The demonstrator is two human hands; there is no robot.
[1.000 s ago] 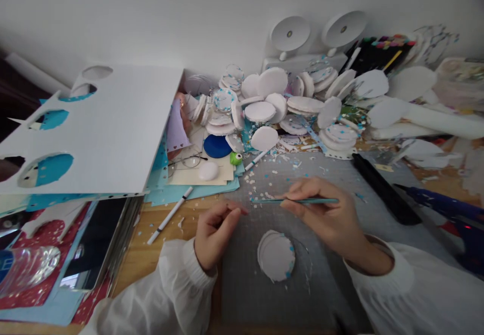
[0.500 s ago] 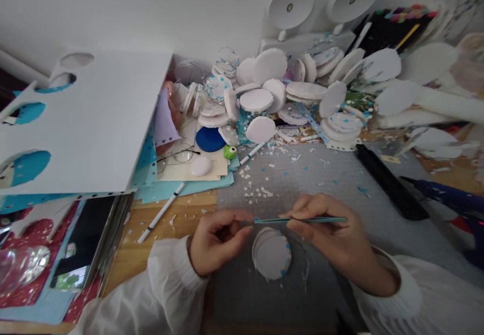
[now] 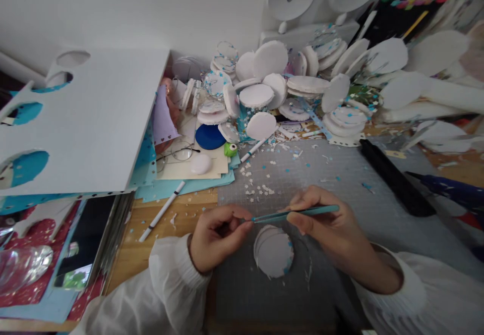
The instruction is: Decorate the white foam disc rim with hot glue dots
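The right hand (image 3: pixel 325 224) pinches teal tweezers (image 3: pixel 295 213) between thumb and fingers, holding them nearly level with the tips pointing left. The left hand (image 3: pixel 215 239) is curled, thumb and forefinger closed together right at the tweezer tips; whether a tiny piece sits between them is too small to tell. Both hands hover over a grey mat (image 3: pixel 340 183) on the surface. Just below the tips lies a white disc (image 3: pixel 273 252), flat on the mat, with a few blue flecks along its right edge.

Small white and blue confetti (image 3: pixel 260 189) is scattered on the mat beyond the hands. Further back is a heap of discs (image 3: pixel 264 82), a white pen (image 3: pixel 162 211) on the wood to the left, a big white board (image 3: pixel 94 123) with round holes, and a black bar (image 3: pixel 393 181) to the right.

Risks, as I judge them: the piece passed at the tips is very small, so a loose pinch or a slight tremor could drop it among the confetti, where it would be hard to find. Squeezing too hard could crease or flick it away. A sleeve (image 3: pixel 170 279) hanging low could brush the disc and knock off the flecks on its edge
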